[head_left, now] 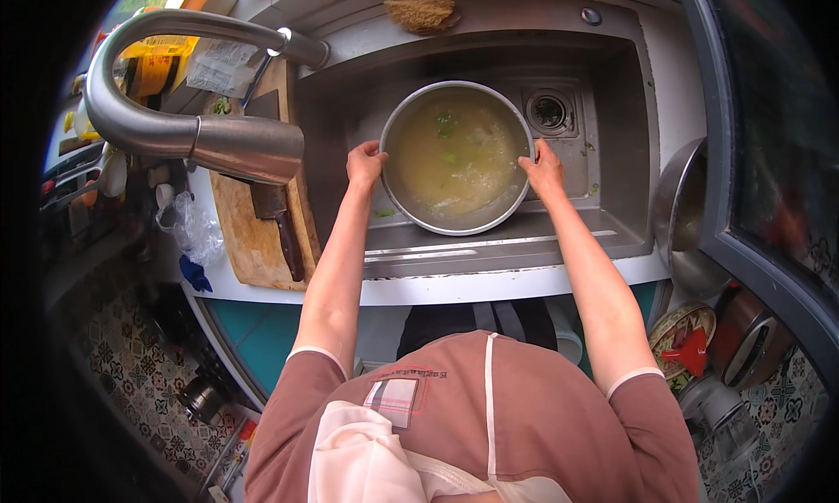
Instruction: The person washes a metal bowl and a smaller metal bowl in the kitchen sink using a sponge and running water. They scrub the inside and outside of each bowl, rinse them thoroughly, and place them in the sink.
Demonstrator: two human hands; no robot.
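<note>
A round metal pot [457,159] of cloudy yellowish liquid, with green leafy bits in it, is over the stainless steel sink [616,195]. My left hand [366,165] grips the pot's left side, thumb at the rim. On the opposite side my right hand [544,170] holds it in the same way. Whether the pot touches the sink's bottom I cannot tell. Right of the pot shows the drain strainer [549,111], with green scraps near it.
A pull-down faucet [249,146] arches over the left counter, above a wooden cutting board [246,241] with a cleaver [286,237]. A fibrous scrubber [419,10] lies behind the sink. At right are a large metal bowl [682,208] and a dark window frame [754,247].
</note>
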